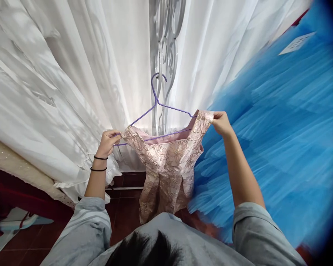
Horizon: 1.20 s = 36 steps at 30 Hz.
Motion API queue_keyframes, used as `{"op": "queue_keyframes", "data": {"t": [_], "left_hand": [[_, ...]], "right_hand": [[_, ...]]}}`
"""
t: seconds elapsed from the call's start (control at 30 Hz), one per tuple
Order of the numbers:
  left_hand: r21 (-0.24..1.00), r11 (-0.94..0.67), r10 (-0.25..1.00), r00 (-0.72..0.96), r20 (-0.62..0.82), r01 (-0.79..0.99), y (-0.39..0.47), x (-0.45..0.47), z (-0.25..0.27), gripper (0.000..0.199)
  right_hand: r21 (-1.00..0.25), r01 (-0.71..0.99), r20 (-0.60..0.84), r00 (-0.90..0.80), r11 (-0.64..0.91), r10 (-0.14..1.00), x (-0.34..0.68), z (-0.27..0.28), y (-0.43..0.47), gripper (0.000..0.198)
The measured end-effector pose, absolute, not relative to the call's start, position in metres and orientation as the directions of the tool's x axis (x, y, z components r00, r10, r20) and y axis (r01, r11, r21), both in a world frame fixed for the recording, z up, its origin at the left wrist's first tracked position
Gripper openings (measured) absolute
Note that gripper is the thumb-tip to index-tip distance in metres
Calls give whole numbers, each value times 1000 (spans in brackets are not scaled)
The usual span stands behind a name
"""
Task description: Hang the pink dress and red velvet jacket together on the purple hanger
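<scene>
A pale pink brocade dress [169, 157] with a raised leaf pattern hangs in front of me on a purple wire hanger [156, 99]. The hanger's hook is up, in front of a silver scrollwork post. My left hand [107, 142] is closed, its fingers pinching the outer edge of the dress's left shoulder strap at the hanger's end. My right hand [221, 122] pinches the outer edge of the other strap, holding it raised at the hanger's right end. Both straps lie over the hanger, and its lower bar crosses the open neckline.
White curtains [130, 44] hang behind the silver scrollwork post [170, 55]. A large blue tulle garment [274, 122] fills the right side, with a white card [296, 43] near its top. Dark red fabric [24, 192] lies at lower left above the reddish-brown tiled floor [124, 214].
</scene>
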<state>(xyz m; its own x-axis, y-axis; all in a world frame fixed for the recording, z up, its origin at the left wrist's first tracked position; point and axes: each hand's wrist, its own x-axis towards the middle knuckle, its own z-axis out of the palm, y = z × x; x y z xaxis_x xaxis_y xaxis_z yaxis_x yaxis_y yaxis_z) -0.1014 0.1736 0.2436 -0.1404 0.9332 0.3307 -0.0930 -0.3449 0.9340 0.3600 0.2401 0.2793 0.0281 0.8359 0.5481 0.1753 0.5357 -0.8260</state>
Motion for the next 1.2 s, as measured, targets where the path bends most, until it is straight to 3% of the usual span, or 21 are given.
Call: {"op": "queue_keyframes", "data": {"t": [0.17,0.23,0.33,0.4,0.6,0.73,0.83,0.93,1.07,1.13,1.2], "left_hand": [[927,-376,915,-162,371,-2,169,-109,246,24],[924,-383,910,-176,375,-11,166,-111,246,26],[924,-371,924,-144,355,-98,159,-110,248,30],[920,-378,922,-133,364,-102,156,-107,250,32],[815,-526,785,-229,575,243,165,-105,263,27],[705,-614,616,-343,709,355,182,-117,268,23],[678,-625,596,-324,734,386,196,-122,262,24],[768,-603,682,-361,636,216,211,-124,241,38],[892,-438,817,-462,344,-110,218,-124,184,62],[943,-296,861,-470,195,-150,205,-117,146,59],[980,-188,902,-408,142,-73,181,-103,109,48]], "right_hand": [[-695,522,384,-312,495,869,339,314,239,25],[-558,673,324,-361,485,875,339,321,237,20],[-442,743,398,-340,502,852,343,323,233,12],[-478,686,462,-335,549,821,344,319,226,15],[-725,421,506,-212,545,836,325,295,203,34],[-768,395,477,-174,504,862,306,280,198,44],[-758,367,535,-123,539,836,303,261,209,46],[-813,232,556,41,533,830,311,224,226,55],[-950,26,309,224,311,924,314,141,228,73],[-984,-44,154,277,172,948,305,96,206,74],[-993,-83,54,301,83,952,287,58,169,65]]}}
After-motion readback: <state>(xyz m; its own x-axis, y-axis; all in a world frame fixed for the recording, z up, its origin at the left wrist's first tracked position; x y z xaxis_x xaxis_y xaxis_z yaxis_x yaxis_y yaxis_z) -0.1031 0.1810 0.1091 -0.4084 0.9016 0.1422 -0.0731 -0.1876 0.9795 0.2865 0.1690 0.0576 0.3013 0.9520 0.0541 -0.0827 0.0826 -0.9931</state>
